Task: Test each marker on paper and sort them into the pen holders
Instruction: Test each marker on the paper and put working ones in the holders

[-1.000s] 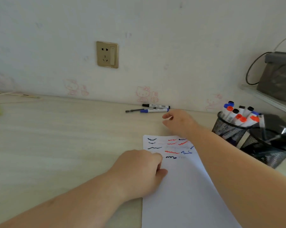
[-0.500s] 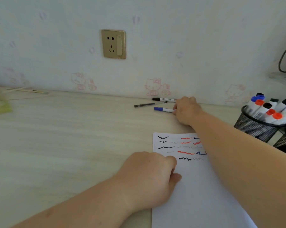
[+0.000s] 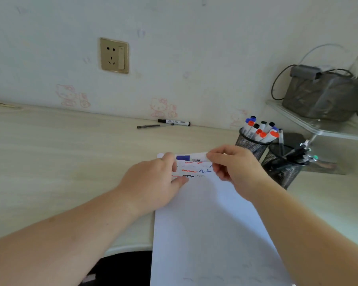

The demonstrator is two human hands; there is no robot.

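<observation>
A blue-capped white marker (image 3: 191, 157) lies level above the far end of the paper (image 3: 207, 228). My right hand (image 3: 235, 168) grips its white barrel, and my left hand (image 3: 153, 180) pinches its blue cap end. The paper bears black, red and blue test squiggles near its top. A black mesh holder (image 3: 251, 145) at the right holds several markers with blue, red and black caps. A second mesh holder (image 3: 285, 172) in front of it holds dark pens. A black-capped marker (image 3: 174, 122) lies by the wall.
A thin dark pen (image 3: 148, 126) lies on the desk beside the black-capped marker. A wall socket (image 3: 114, 55) is above the desk. A grey bag (image 3: 326, 96) with a cable sits on a glass shelf at the right.
My right hand picked the blue-capped marker up from near the wall and brought it back over the paper. My left hand lifted off the paper and took hold of the cap end.
</observation>
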